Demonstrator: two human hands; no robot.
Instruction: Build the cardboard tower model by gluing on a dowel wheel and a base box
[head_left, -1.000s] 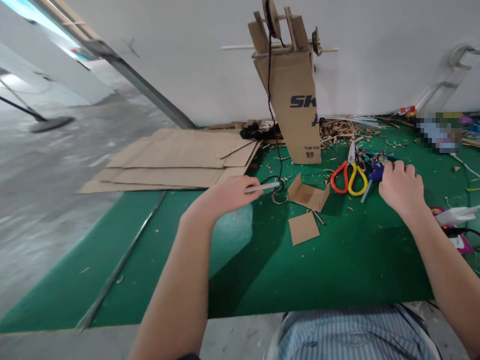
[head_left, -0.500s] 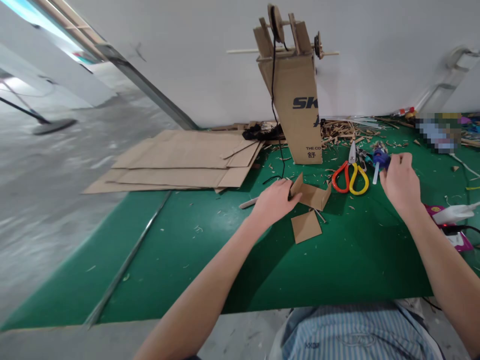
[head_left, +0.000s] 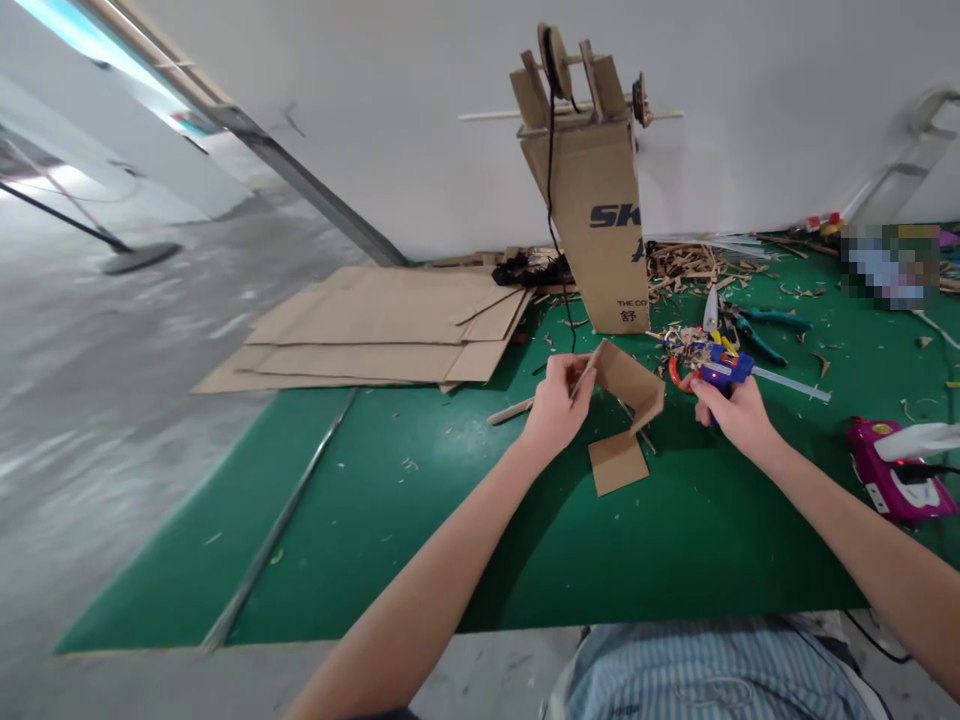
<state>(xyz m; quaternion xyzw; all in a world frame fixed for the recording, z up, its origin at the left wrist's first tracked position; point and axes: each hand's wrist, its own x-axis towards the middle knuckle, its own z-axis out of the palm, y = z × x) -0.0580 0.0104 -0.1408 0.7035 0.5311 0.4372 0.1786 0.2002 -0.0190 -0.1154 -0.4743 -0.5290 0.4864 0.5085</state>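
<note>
My left hand (head_left: 556,408) is closed on the left edge of a small folded cardboard piece (head_left: 628,378), lifted and tilted above the green mat (head_left: 465,520). My right hand (head_left: 733,410) grips a blue glue gun (head_left: 721,368) with a clear glue stick (head_left: 793,383) sticking out to the right; its nozzle points toward the cardboard piece. A flat cardboard square (head_left: 618,463) lies just below the lifted piece. A pale stick (head_left: 511,411) lies on the mat left of my left hand.
A tall cardboard tower (head_left: 596,215) with a spool and black cord stands behind. Scissors (head_left: 705,330) and green pliers (head_left: 765,325) lie near the glue gun. Flat cardboard sheets (head_left: 367,325) lie at left, scraps (head_left: 686,260) at the back, a pink device (head_left: 892,480) at right.
My left hand put the pale stick down and picked up the folded cardboard piece. My right hand lifted the glue gun and brought it left toward the cardboard.
</note>
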